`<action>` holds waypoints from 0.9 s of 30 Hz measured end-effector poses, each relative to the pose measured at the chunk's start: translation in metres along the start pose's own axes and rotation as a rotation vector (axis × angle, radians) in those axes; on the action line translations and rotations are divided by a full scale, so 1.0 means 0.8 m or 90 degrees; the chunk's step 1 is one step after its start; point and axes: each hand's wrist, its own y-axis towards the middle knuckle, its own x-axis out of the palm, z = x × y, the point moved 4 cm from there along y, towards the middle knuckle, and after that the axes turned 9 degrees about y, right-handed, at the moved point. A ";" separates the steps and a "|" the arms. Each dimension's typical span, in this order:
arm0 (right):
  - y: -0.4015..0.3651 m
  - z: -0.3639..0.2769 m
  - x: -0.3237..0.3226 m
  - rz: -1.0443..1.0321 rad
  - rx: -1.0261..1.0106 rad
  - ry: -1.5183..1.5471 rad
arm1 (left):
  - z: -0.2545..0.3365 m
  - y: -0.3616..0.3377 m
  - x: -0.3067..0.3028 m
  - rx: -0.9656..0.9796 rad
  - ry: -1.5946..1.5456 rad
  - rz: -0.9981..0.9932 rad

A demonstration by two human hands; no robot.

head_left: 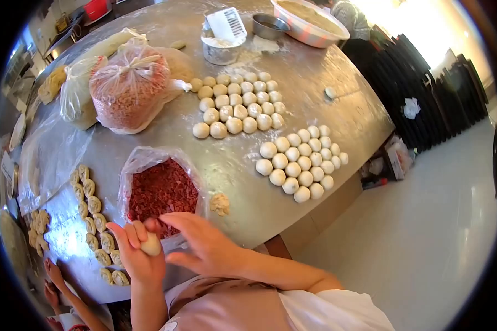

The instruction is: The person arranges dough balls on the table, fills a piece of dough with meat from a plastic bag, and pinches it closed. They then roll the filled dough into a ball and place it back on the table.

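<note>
My left hand is closed around a smooth pale dough ball, just in front of an open plastic bag of dark red filling. Over the near right corner of that bag is my right hand, its thumb and fingers apart and nothing seen between them. A small lump of beige paste lies right of the bag. Farther right, round dough balls stand in two groups, one at the back and one nearer the edge. Coiled dough pieces line up left of the bag.
Tied bags of pink filling and pale contents stand at the back left of the metal table. Behind are a flour tub, a metal pan and a large basin. Another person's hands show at lower left.
</note>
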 end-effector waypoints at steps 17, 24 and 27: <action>0.002 0.004 0.015 0.155 0.196 0.305 | -0.039 0.005 0.061 0.057 0.398 0.212; -0.072 0.033 -0.072 0.222 0.553 0.781 | -0.034 0.005 0.067 0.044 0.435 0.169; -0.125 0.039 -0.186 0.448 0.504 0.772 | -0.037 -0.011 0.039 -0.068 0.337 0.239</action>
